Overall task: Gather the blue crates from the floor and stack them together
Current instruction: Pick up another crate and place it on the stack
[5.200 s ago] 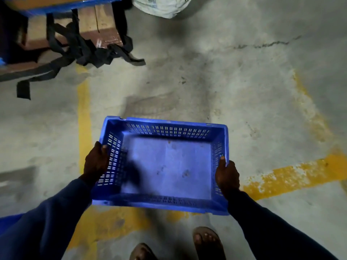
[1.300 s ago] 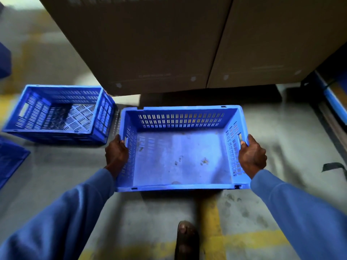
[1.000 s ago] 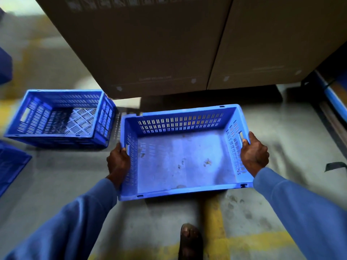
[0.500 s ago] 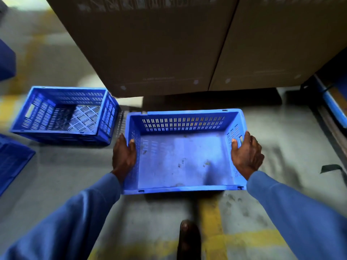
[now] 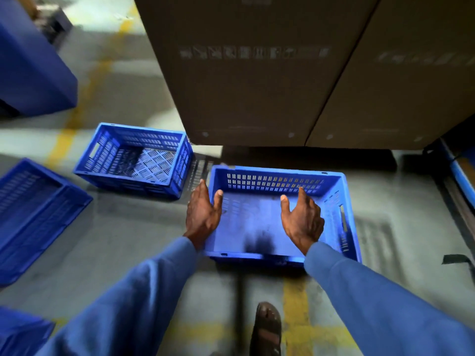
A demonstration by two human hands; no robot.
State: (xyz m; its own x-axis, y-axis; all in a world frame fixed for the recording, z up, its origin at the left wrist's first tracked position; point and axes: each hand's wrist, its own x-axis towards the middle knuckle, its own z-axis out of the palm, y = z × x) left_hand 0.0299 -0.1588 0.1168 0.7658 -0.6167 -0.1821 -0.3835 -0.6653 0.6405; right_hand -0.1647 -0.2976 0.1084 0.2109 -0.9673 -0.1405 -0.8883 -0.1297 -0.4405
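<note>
A shallow blue crate (image 5: 334, 186) with slotted walls rests on the concrete floor in front of me. My left hand (image 5: 204, 214) hovers at its left wall, fingers spread, holding nothing. My right hand (image 5: 303, 219) hangs open above the crate's inside, clear of the right wall. A deeper blue crate (image 5: 136, 158) with a lattice bottom stands on the floor to the left. A third blue crate (image 5: 33, 209) lies at the far left, partly cut off by the frame edge.
Two large brown cardboard boxes (image 5: 257, 73) tower directly behind the crates. A big blue block (image 5: 30, 68) stands at the upper left. Yellow floor lines (image 5: 295, 304) run under me, beside my sandalled foot (image 5: 266, 327). A blue-edged pallet (image 5: 460, 173) sits at right.
I carried the shallow crate to the cardboard boxes and set it on the floor. Both hands have let go of its side walls and drawn inward and up, now open.
</note>
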